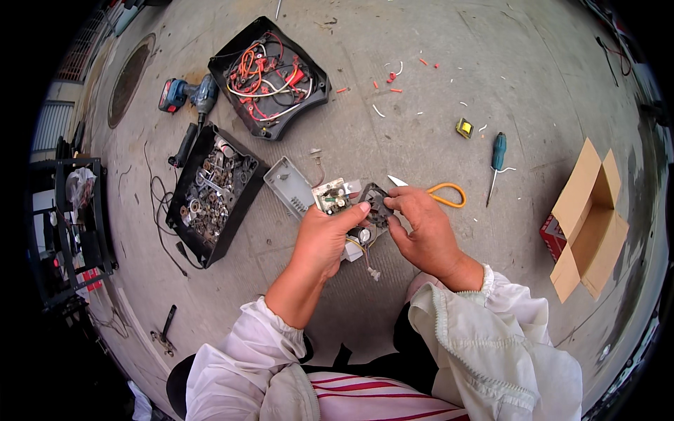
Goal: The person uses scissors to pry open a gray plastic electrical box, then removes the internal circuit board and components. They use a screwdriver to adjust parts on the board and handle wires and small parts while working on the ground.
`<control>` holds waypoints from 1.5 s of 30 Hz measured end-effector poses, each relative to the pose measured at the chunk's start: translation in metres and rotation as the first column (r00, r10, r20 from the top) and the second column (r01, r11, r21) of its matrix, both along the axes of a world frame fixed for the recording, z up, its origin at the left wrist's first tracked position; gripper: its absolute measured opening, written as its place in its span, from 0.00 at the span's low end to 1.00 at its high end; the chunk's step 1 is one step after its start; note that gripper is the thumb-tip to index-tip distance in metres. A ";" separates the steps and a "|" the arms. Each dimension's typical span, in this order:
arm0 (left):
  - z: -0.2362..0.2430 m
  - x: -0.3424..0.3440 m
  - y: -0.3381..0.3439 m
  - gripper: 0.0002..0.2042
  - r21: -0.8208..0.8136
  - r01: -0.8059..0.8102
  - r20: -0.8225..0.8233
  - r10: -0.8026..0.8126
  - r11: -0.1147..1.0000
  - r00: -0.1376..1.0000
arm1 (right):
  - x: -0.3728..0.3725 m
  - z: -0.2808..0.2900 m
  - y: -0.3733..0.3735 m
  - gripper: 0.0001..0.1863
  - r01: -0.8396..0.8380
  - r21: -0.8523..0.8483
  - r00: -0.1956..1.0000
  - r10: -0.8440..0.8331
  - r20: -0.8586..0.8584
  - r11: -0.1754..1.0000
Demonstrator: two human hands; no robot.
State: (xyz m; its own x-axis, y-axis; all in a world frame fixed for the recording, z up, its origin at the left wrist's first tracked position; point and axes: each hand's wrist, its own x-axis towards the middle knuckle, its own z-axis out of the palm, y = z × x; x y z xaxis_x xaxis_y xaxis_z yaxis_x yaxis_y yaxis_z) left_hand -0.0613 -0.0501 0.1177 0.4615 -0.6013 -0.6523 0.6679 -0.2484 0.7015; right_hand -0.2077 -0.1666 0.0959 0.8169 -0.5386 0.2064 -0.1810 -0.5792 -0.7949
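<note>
In front of me, my left hand (pixel 323 235) and my right hand (pixel 427 231) are both closed on a small dark rounded part (pixel 377 203), its exact kind unclear. The left thumb presses on its near side; the right fingertips pinch its right edge. Just left of it, a small circuit board (pixel 331 198) with several components shows above my left hand. Whether that hand also grips the board is hidden. Behind it lies a grey plastic housing (pixel 288 186). Under my hands are a capacitor and wires with a white connector (pixel 373 273), partly covered. Orange-handled scissors (pixel 449 195) lie beyond my right hand.
A black tray (pixel 223 242) of metal hardware and a black bin (pixel 316 91) of wires stand left and far. Near them lies a cordless drill (pixel 202 97). To the right are a screwdriver (pixel 498 151), a yellow transformer (pixel 464 128) and an open cardboard box (pixel 597 235).
</note>
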 end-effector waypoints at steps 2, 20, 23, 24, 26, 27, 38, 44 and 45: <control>0.000 -0.001 0.001 0.14 -0.002 -0.003 0.010 0.003 1.000 1.000 | 0.002 0.008 0.001 0.15 -0.031 0.000 0.999 0.031 -0.020 1.000; -0.003 0.000 0.005 0.11 -0.045 0.081 0.108 -0.076 0.996 0.991 | 0.004 0.004 -0.008 0.13 0.019 0.405 1.000 -0.023 0.005 0.914; -0.003 0.001 0.005 0.11 -0.061 0.137 0.080 -0.131 0.989 0.988 | 0.003 0.000 -0.007 0.12 0.108 0.837 0.993 -0.107 -0.059 0.537; -0.002 0.001 0.005 0.11 -0.062 0.145 0.074 -0.141 0.987 0.987 | 0.005 0.004 -0.006 0.12 0.123 0.850 0.989 -0.131 -0.064 0.513; -0.003 0.001 0.007 0.11 -0.070 0.162 0.067 -0.157 0.984 0.985 | 0.010 0.014 -0.007 0.12 0.150 0.875 0.981 -0.179 -0.074 0.461; -0.006 0.002 0.008 0.11 -0.081 0.172 0.066 -0.167 0.982 0.984 | 0.009 0.014 -0.011 0.11 0.125 0.888 0.991 -0.088 -0.096 0.442; -0.020 0.000 0.013 0.13 -0.029 0.268 0.134 -0.262 0.963 0.956 | -0.005 -0.021 -0.008 0.11 0.018 0.832 0.987 0.125 -0.105 0.554; -0.029 -0.003 0.015 0.12 -0.033 0.229 0.050 -0.227 0.973 0.973 | -0.004 -0.020 -0.009 0.10 0.058 0.867 0.982 0.129 -0.139 0.495; -0.025 -0.003 0.014 0.11 -0.033 0.233 0.063 -0.230 0.972 0.971 | -0.005 -0.020 -0.009 0.10 0.045 0.874 0.986 0.120 -0.117 0.484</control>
State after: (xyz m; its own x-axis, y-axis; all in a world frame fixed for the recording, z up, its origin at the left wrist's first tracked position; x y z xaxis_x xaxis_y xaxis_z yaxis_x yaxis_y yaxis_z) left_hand -0.0645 -0.0358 0.0928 0.3434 -0.7214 -0.6014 0.5531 -0.3622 0.7503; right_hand -0.2122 -0.1758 0.0762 0.8146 -0.3420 -0.4685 -0.3325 0.3866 -0.8602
